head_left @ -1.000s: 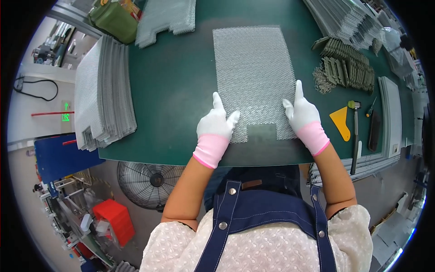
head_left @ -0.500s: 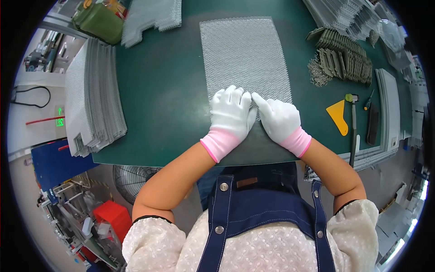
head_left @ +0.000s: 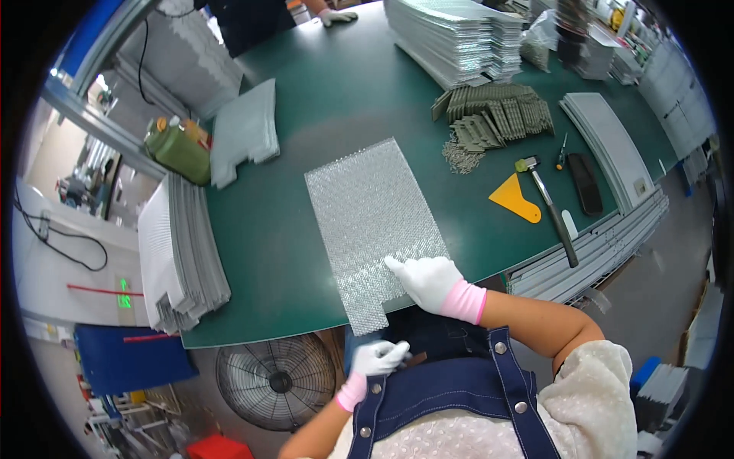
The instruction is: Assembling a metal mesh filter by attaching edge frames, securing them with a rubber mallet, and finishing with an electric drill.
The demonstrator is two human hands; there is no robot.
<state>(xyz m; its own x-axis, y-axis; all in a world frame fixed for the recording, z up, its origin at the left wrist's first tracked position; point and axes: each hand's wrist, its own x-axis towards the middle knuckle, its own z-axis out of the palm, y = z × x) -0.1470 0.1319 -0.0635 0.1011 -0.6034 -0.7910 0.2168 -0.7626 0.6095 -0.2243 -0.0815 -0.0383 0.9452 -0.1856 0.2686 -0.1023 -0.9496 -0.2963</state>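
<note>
1. Head view, the hands: A worker's gloved right hand (head_left: 430, 283) is resting at the near right part of a silvery mesh sheet (head_left: 375, 206), index finger extending; whether it is gripping, one cannot tell. The left hand (head_left: 378, 358) is hovering apart, off the sheet beside the apron (head_left: 451, 394), its fingers bunching; anything between them is too small to tell.
2. Head view, the work: The sheet is lying aslant, its notched end jutting past the near table edge. The worker appears to be positioning or checking that end; a next move would seem to be calling for steady support under the overhang.
3. Head view, surface and room: The green table (head_left: 264, 268) is bearing a mesh stack (head_left: 202, 256) at left, with a yellow scraper (head_left: 514, 200) and a hammer (head_left: 556, 218) lying at right. A co-worker's gloved hand (head_left: 336, 17) is resting on the far edge, while a floor fan (head_left: 279, 382) is standing below.
</note>
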